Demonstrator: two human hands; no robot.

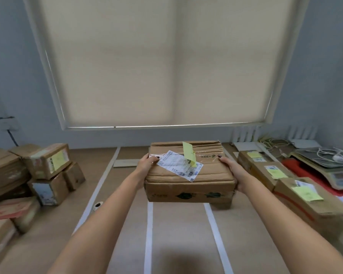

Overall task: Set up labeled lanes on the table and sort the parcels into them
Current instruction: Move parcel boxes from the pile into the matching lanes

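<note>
I hold a flat brown cardboard parcel (188, 180) above the middle of the table, between two white tape lane lines (149, 224). A white shipping label and a yellow sticky note (188, 153) sit on its top. My left hand (146, 165) grips its left side and my right hand (233, 169) grips its right side, thumbs on top. A row of parcels with yellow notes (273, 171) lies in the lane at the right. Unsorted cardboard parcels (46, 163) are stacked at the left.
More white tape lines (101, 184) run across the brown table. A tape roll (97, 205) lies beside the left line. A weighing scale (329, 165) with cables stands at the far right. A window blind covers the wall behind.
</note>
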